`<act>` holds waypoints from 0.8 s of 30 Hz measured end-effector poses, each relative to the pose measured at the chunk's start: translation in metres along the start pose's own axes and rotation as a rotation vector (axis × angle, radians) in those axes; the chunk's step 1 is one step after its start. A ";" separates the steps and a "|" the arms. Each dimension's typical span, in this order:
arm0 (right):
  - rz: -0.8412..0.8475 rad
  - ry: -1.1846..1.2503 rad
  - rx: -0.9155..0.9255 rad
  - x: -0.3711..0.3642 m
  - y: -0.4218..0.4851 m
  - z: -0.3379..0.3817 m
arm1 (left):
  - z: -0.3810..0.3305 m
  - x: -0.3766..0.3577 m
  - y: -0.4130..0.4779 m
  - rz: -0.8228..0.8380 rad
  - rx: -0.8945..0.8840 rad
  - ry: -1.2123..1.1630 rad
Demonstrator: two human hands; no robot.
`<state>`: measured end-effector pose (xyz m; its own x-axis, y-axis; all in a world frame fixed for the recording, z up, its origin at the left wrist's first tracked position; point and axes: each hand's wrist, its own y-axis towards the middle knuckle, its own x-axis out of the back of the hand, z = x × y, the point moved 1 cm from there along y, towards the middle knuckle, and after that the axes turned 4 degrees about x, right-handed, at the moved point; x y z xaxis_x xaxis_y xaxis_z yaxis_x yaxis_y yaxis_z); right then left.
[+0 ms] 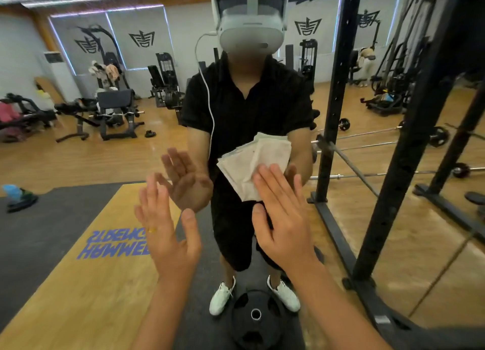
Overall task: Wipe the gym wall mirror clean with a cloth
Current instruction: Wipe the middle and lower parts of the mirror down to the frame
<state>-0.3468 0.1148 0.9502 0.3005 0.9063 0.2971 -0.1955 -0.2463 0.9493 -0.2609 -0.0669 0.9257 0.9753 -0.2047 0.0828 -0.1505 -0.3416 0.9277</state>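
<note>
Right hand (284, 218) flat, fingers straight, presses the folded cloth (249, 163) against the mirror (105, 166); a flat palm probably spreads wiping pressure. Left hand (168, 231) open and spread, holding nothing, close to the mirror, likely for balance. Can't tell if it touches.

Cloth (256, 160) partly under right hand (284, 218).

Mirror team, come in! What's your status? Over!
Left hand open, raised, holding nothing. Right hand flat, pressing cloth to mirror. Black rack post close on the right.
</note>
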 end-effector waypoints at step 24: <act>-0.021 -0.422 0.031 -0.032 -0.004 -0.007 | 0.081 -0.032 -0.057 0.052 -0.242 0.320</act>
<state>-0.3620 0.0896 0.9363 0.6615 0.6925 0.2878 -0.1590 -0.2456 0.9562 -0.2967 -0.1152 0.8403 0.9741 0.0930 0.2059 -0.1961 -0.1044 0.9750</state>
